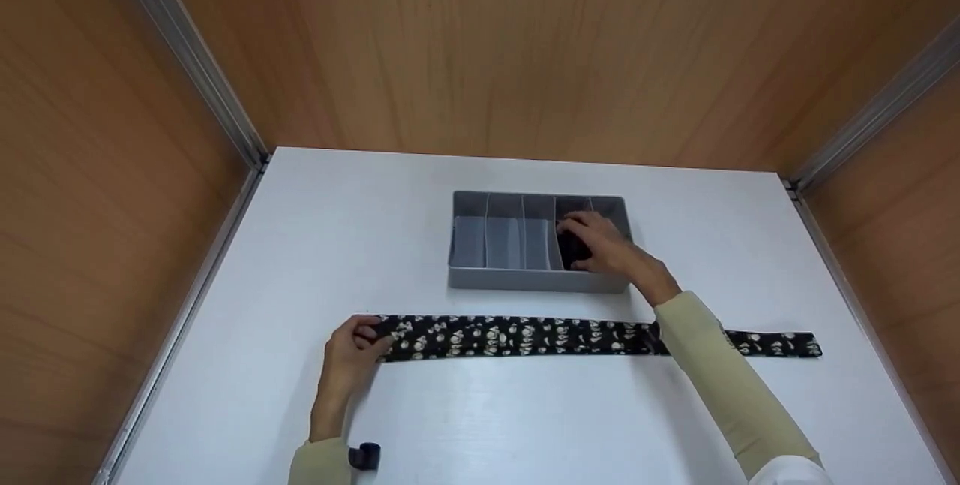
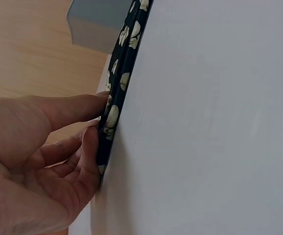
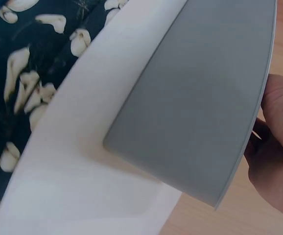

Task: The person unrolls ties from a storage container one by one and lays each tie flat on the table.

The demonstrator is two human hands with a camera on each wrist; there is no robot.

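Observation:
A long, flat strip of black cloth (image 1: 491, 336) with a cream print lies across the white table, roughly level with its width. My left hand (image 1: 352, 353) pinches the strip's left end between thumb and fingers; in the left wrist view the cloth (image 2: 113, 115) appears edge-on at those fingertips. Behind the strip stands a grey divided tray (image 1: 536, 279). My right hand (image 1: 604, 245) reaches into its fourth compartment from the left, fingers and thumb curled round something dark (image 1: 571, 251). The tray's wall (image 3: 195, 98) hides those fingertips in the right wrist view.
Thin dividers split the tray into several narrow compartments. My right forearm (image 1: 727, 387) crosses over the strip and covers part of it. A small black object (image 1: 365, 456) shows beside my left sleeve. Wood-grained panels (image 1: 487, 57) close off the table's back and sides.

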